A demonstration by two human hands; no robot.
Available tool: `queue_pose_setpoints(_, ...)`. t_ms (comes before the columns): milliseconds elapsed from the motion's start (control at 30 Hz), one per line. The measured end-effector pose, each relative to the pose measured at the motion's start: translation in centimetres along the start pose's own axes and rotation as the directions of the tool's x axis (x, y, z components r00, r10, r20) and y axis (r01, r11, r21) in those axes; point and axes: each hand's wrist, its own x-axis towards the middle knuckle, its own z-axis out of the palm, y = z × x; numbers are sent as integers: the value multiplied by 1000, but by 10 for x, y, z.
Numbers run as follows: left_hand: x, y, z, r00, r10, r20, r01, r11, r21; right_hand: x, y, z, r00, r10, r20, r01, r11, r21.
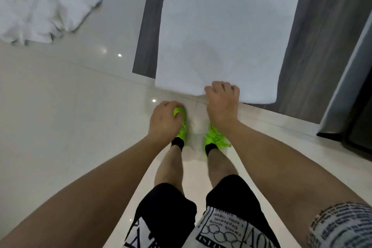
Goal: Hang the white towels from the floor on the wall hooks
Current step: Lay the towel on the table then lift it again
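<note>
A flat white towel [221, 26] hangs in front of a grey wall panel [314, 46], its lower edge just above the floor line. My right hand [222, 98] grips that lower edge near its middle, fingers curled over the fold. My left hand [165, 121] hovers lower left of it, above my left shoe, fingers loosely curled and holding nothing. A second white towel [40, 4] lies crumpled on the floor at the far left. No hooks are in view.
The floor is glossy cream tile [60, 106]. My feet in bright green shoes [213, 137] stand close to the wall, right under my hands. A dark door frame or cabinet edge [350, 106] stands at the right.
</note>
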Motion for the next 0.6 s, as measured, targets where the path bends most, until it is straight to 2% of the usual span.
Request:
queue_pose_setpoints(100, -17, -2, -14, 999, -8, 50, 7, 1000, 11, -3, -12, -22, 964, 198, 180, -231, 954, 191)
queue_pose_setpoints(200, -31, 10, -43, 999, 11, 30, -9, 999, -39, -7, -26, -61, 936, 275, 222, -339, 877, 342)
queue_pose_setpoints(400, -64, 39, -159, 983, 163, -90, -169, 983, -72, 13, -83, -190, 955, 180, 236, -245, 928, 281)
queue_pose_setpoints(500, -87, 35, -241, 956, 229, -185, -241, 970, -45, 27, -140, -269, 969, 83, 234, -154, 940, 305)
queue_pose_setpoints(600, -118, 12, -322, 921, 264, -285, -271, 962, 16, 32, -212, -338, 987, -6, 162, -42, 955, 293)
